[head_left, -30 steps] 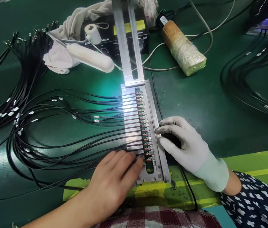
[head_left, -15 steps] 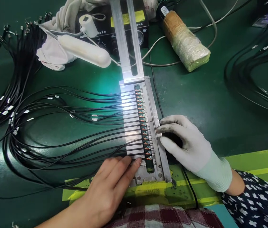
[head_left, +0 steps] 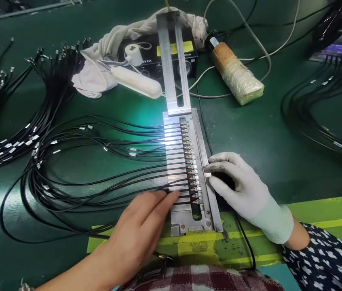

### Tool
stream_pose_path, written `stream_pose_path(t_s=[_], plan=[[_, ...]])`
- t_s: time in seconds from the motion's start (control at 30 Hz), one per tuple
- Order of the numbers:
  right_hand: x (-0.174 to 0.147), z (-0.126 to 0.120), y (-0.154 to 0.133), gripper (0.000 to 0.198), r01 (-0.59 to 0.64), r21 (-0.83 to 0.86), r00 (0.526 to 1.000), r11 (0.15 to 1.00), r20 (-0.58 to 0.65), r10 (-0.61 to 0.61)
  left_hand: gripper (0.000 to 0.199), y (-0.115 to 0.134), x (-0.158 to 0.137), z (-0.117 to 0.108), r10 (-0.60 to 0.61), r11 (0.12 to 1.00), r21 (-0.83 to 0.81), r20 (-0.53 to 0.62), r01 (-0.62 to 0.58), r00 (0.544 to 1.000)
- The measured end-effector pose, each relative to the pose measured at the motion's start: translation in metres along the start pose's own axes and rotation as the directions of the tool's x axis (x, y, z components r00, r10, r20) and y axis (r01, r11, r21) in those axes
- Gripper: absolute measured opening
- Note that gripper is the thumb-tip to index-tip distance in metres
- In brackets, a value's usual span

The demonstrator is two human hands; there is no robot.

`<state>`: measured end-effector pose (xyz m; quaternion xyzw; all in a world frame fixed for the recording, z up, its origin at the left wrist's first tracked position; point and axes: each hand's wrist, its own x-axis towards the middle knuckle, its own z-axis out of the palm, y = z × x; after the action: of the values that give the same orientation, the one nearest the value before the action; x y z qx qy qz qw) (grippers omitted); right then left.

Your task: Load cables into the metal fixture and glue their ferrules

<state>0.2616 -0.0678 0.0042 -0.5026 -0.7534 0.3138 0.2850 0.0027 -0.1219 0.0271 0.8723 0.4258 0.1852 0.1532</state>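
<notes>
A long metal fixture (head_left: 178, 216) lies in front of me, with a row of black cables (head_left: 140, 176) set side by side across it. Their stripped, copper-coloured ends meet small metal connectors (head_left: 193, 173) along the slot. My bare left hand (head_left: 142, 224) is closed at the lower cables, fingertips pressed together on a black cable at the plate; its thumb is hidden. On the right edge of the fixture, my white-gloved right hand (head_left: 240, 188) pinches the side bar with thumb and fingers, the fingertips darkly soiled.
A hinged metal arm (head_left: 167, 68) rises from the fixture's far end, before a black control box (head_left: 149, 60). Nearby lie a white-handled tool (head_left: 137, 82), a cloth (head_left: 93, 79) and a wrapped handle (head_left: 239, 74). Cable bundles (head_left: 54, 85) spread at left; yellow-green tape (head_left: 319, 218) lines the front edge.
The view has shifted, so the fixture appears slightly further right. My left fingertips have moved up a little along the row of cables. My right hand keeps its place on the side bar.
</notes>
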Motion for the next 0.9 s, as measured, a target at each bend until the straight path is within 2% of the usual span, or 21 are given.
stream_pose_path(t_s=[0.07,0.17,0.23,0.37,0.5,0.73,0.9], plan=[[0.000,0.000,0.000,0.015,0.008,-0.001,1.000,1.000,0.002,-0.008,0.042,-0.009,0.008,-0.002,-0.045,0.998,0.032,-0.055,0.047,0.997],[-0.001,-0.001,-0.001,0.015,0.009,-0.004,1.000,1.000,0.004,-0.009,0.035,-0.022,0.018,-0.005,-0.058,0.998,-0.017,0.039,0.059,0.998],[-0.001,-0.001,-0.002,0.014,0.001,-0.010,1.000,1.000,0.013,-0.001,0.036,-0.029,0.022,-0.007,0.004,0.999,-0.037,0.109,0.000,0.994],[0.000,-0.001,-0.003,0.013,-0.007,-0.019,1.000,1.000,0.014,0.008,0.041,-0.038,0.025,-0.013,0.114,0.993,0.001,0.180,-0.116,0.977],[0.000,-0.001,-0.002,0.014,-0.023,-0.009,1.000,1.000,0.017,0.023,0.041,-0.045,0.026,-0.014,0.161,0.985,0.027,0.180,-0.168,0.970],[0.002,-0.002,-0.002,0.013,-0.034,0.029,0.999,0.999,0.010,0.034,0.042,-0.050,0.030,-0.016,0.243,0.970,-0.034,0.135,-0.241,0.960],[0.003,-0.003,-0.003,0.013,-0.047,0.048,0.999,0.998,0.015,0.046,0.043,-0.049,0.041,-0.025,0.196,0.980,-0.064,0.171,-0.188,0.965]])
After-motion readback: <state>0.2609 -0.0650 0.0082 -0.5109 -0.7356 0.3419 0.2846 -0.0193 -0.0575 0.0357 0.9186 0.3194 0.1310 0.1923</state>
